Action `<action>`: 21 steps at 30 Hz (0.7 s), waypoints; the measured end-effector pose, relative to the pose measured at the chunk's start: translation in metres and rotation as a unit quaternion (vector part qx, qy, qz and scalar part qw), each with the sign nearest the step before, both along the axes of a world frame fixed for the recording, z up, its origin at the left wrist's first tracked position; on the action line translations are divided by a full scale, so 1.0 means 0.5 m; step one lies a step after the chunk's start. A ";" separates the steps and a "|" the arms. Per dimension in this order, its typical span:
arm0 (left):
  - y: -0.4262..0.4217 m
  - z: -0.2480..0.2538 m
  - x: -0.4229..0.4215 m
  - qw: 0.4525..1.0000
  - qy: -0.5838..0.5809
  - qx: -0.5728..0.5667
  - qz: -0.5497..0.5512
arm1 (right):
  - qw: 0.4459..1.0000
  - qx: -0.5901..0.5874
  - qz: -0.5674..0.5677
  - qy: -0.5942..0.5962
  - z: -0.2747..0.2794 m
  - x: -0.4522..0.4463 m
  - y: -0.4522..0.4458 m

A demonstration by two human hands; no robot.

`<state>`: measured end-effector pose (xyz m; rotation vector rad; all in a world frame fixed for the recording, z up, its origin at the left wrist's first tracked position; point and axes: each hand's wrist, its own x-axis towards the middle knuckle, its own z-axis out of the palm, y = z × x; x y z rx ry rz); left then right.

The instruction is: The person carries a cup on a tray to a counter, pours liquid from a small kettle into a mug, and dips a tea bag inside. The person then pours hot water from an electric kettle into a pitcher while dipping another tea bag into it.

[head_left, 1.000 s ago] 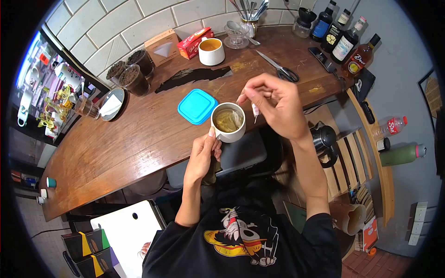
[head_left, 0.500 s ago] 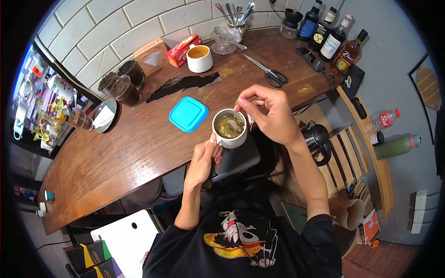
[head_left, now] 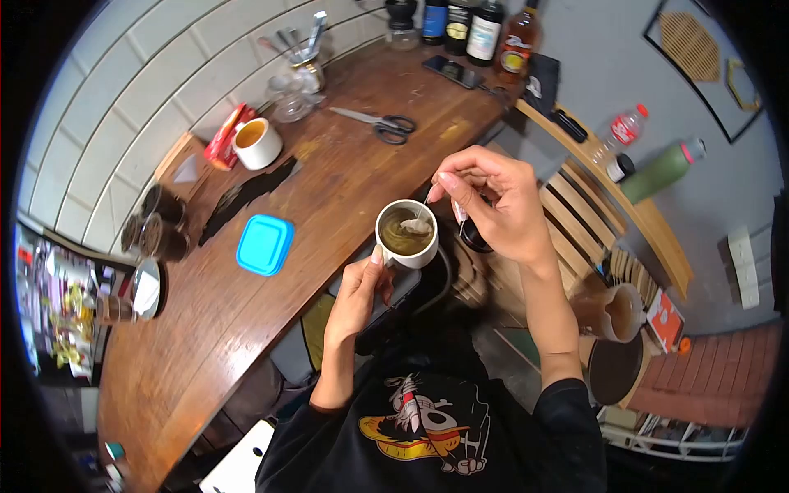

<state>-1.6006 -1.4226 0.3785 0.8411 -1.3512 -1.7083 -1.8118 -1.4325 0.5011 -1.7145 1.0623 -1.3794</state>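
A white mug [head_left: 417, 260] of yellowish-green tea is held over the table's front edge. My left hand [head_left: 355, 296] is closed around its handle at the lower left. Above the rim, my right hand [head_left: 500, 201] pinches the thin string of a tea bag [head_left: 417, 225]. The bag sits in the tea near the mug's right inner wall, and the liquid around it shows swirl marks. A small paper tag [head_left: 459, 211] hangs beneath my right fingers.
On the wooden table [head_left: 197, 329] lie a blue lid [head_left: 265, 245] and scissors [head_left: 382, 123]. A second mug [head_left: 260, 149] with orange-brown liquid stands behind. Several bottles [head_left: 485, 34] line the back right. A slatted wooden chair [head_left: 579, 218] is at right.
My view has turned to the right, so the table things appear further left and tilted. The mug moves along with my hands. Inside it, the tea bag has shifted slightly up and right.
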 end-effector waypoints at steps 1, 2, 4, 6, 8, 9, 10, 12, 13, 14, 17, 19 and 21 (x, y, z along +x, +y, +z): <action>0.000 0.002 -0.014 1.000 -0.002 -0.001 -0.017 | 1.000 -0.006 -0.021 0.001 0.003 -0.016 0.011; 0.001 0.006 -0.031 1.000 0.000 -0.004 -0.029 | 0.999 0.005 -0.041 0.002 -0.003 -0.026 0.023; 0.002 0.007 -0.062 0.998 0.001 -0.008 -0.059 | 0.999 -0.013 -0.042 0.031 -0.027 -0.054 0.043; 0.003 0.000 -0.093 0.994 -0.002 -0.023 -0.103 | 0.996 0.003 -0.077 0.049 -0.028 -0.082 0.079; 0.006 -0.011 -0.130 0.990 0.002 -0.012 -0.138 | 0.992 0.007 -0.120 0.031 -0.015 -0.117 0.120; 0.010 -0.013 -0.149 0.988 0.004 -0.001 -0.155 | 0.989 0.008 -0.146 0.012 -0.008 -0.134 0.144; 0.015 -0.012 -0.169 0.984 0.003 0.000 -0.177 | 0.986 0.034 -0.163 0.015 0.001 -0.152 0.169; 0.026 -0.008 -0.213 0.973 0.016 -0.018 -0.229 | 0.982 0.025 -0.183 0.041 -0.021 -0.193 0.205; 0.034 -0.008 -0.239 0.968 0.016 -0.018 -0.250 | 0.981 0.017 -0.180 0.068 -0.031 -0.212 0.224; 0.045 -0.009 -0.263 0.963 0.018 -0.008 -0.267 | 0.978 0.016 -0.197 0.062 -0.034 -0.224 0.247; 0.080 -0.004 -0.328 0.947 0.012 0.012 -0.319 | 0.962 0.015 -0.269 0.038 -0.012 -0.262 0.321; 0.101 -0.005 -0.372 0.936 0.010 -0.004 -0.351 | 0.949 -0.011 -0.313 0.019 -0.016 -0.288 0.362; 0.124 -0.020 -0.410 0.921 0.013 -0.020 -0.390 | 0.934 -0.008 -0.354 0.039 -0.028 -0.315 0.405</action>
